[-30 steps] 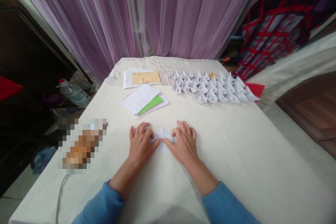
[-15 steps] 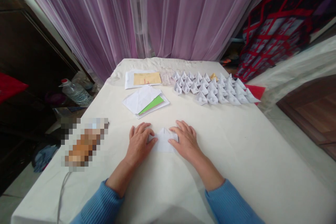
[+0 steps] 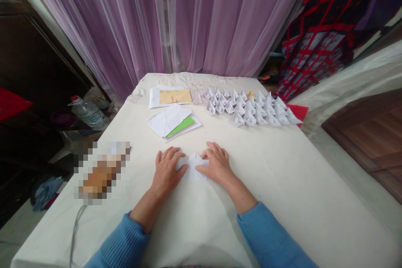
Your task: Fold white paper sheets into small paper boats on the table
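The broad table draped in cream-white cloth (image 3: 282,201) carries rows of small pointed white paper shapes (image 3: 250,118) at far right and a pile of white paper sheets (image 3: 168,121) farther left. Nearer the wearer, the bare left hand (image 3: 166,171) and bare right hand (image 3: 217,164) rest, fingers loosely curled and unclenched, at either side of a small peaked piece of folded white paper (image 3: 192,171), flat on the cloth between them. The step appears to be pressing creases; the next move would call for light, even fingertip pressure, edges kept aligned.
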A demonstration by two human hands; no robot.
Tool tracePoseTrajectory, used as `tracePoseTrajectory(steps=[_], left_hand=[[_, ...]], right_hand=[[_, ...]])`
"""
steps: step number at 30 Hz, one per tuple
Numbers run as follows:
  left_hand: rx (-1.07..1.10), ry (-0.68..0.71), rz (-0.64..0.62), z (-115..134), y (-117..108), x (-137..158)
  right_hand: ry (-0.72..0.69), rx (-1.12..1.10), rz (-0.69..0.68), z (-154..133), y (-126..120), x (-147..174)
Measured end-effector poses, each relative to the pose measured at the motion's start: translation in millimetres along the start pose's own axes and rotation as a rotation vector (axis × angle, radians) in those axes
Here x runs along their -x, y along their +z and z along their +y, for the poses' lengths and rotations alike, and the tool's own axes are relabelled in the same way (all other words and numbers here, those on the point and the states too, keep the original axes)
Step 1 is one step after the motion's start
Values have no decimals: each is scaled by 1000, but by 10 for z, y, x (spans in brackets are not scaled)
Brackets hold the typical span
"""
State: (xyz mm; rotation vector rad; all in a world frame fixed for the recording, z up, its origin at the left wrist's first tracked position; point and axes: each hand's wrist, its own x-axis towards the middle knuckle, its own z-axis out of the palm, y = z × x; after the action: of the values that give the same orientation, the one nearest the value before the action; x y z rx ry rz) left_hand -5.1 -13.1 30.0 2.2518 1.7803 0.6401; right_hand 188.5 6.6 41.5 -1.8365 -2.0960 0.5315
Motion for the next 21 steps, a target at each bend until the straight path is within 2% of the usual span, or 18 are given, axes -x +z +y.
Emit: tracePoseTrajectory(steps=[6,13,15,18,21], left_hand=[[-23,27,21,28,7,12],[15,22,57,10,12,-4],[26,26,74,11,13,-7],[25,28,143,27,-3,-7],[7,41,246,62,-47,-4]], right_hand=[[-48,-55,112,0,81,37],[-122,-81,162,-51,39,87],[-155,-93,140,-74,-8,90],[-121,-162,91,-107,-74,99],[-61,-268,148,-129,-108,110]])
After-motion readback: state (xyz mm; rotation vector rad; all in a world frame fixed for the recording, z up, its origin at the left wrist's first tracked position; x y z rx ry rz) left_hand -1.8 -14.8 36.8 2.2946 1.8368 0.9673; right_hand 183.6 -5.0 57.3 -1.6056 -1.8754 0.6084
